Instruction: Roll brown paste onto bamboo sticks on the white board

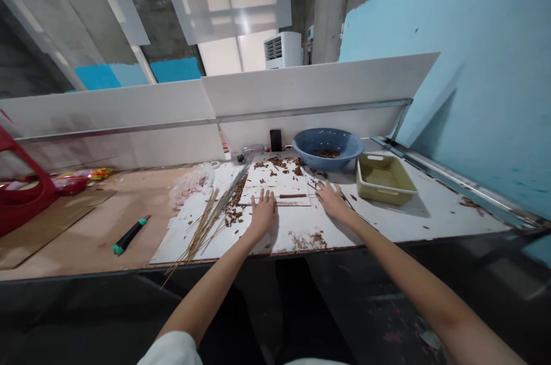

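Stick (293,195), one, between left hand (262,213) and right hand (330,200)

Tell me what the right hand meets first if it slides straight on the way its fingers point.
Most likely the loose brown scraps just ahead of the right hand; the blue bowl stands farther on. Depth is hard to judge.

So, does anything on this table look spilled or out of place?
Yes, brown crumbs lie scattered across the white board near the left hand and right hand, and the thin sticks are fanned out, some tips past the table edge.
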A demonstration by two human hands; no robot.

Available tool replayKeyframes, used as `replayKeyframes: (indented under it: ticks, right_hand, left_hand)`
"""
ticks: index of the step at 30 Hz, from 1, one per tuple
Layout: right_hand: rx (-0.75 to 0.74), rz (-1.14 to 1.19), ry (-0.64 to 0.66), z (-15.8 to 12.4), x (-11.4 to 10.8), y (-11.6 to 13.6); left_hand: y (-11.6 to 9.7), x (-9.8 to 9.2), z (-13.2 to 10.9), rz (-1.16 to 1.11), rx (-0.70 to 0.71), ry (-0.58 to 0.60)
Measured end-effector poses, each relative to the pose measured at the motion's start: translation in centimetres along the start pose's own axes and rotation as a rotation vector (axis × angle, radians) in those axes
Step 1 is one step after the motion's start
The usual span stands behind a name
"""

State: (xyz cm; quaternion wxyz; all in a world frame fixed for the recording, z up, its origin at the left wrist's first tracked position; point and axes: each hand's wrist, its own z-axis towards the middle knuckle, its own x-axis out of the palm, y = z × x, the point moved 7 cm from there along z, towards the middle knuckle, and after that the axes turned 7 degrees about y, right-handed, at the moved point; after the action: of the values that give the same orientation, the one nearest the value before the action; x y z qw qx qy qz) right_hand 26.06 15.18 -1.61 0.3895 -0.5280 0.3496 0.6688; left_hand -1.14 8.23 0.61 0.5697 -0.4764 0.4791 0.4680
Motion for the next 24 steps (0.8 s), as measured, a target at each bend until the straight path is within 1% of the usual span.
replayKeyframes:
  ticks: [3,6,10,13,14,16,19,21,22,24]
  right_hand:
    - [0.032,0.072,-0.016,0.6,-0.9,-0.2]
    - [0.022,0.113,-0.032,0.5,-2.0,0.8]
    - [-0.005,0.094,0.005,0.1,-3.0,2.3]
    - [-0.005,0.033,0.052,0.0,-3.4,3.7]
    - [-0.01,0.017,0.071,0.0,-3.5,4.4]
    - [-0.042,0.005,0.105,-0.1,-3.4,6.3]
    - [-0.127,0.034,0.185,0.0,-2.7,9.7]
    - [-0.188,0.051,0.264,0.3,-2.0,11.8]
    - [-0.213,0.057,0.302,0.5,-1.7,12.5]
    - [-0.218,0.063,0.354,1.1,-1.2,13.3]
  left_hand:
    - [2.3,-1.3,0.9,0.014,-0.045,-0.036]
    - [4.1,-2.2,1.3,0.022,-0.059,-0.04]
    - [5.4,-3.4,1.1,0.054,-0.054,-0.036]
    - [5.5,-4.3,0.7,0.077,-0.087,-0.037]
    - [5.1,-4.4,0.5,0.079,-0.086,-0.033]
    - [3.6,-4.1,0.1,0.065,-0.043,-0.022]
    - [-0.2,-2.7,-0.4,0.04,0.106,0.002]
    - [-2.8,-1.5,-0.4,0.045,0.188,0.043]
    - [-3.8,-1.0,-0.3,0.048,0.2,0.076]
    - [-4.8,-0.2,0.1,0.042,0.161,0.145]
